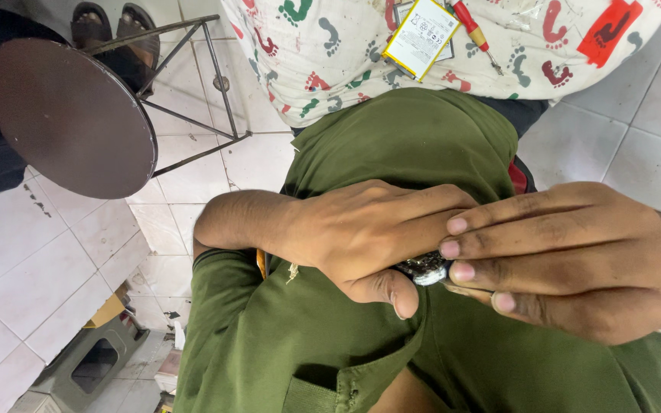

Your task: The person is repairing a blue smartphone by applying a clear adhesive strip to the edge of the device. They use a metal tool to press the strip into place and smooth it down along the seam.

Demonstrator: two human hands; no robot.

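My left hand (361, 237) reaches in from the left across my green shirt (307, 336), fingers curled and thumb pressed under a small dark, shiny object (424, 268). From the right edge comes my right hand (575, 260), its fingertips laid on the same object and meeting those of the left hand. Both hands grip the object and hide most of it. Only a dark speckled part and a silvery rounded bit show between the fingers.
A white cloth with coloured footprints (330, 69) lies at the top, with a flat yellow-edged battery pack (421, 37) and a red-handled screwdriver (470, 29) on it. A round dark stool (70, 115) stands on the tiled floor, a person's sandalled feet (112, 27) behind it. A grey box (89, 359) sits lower left.
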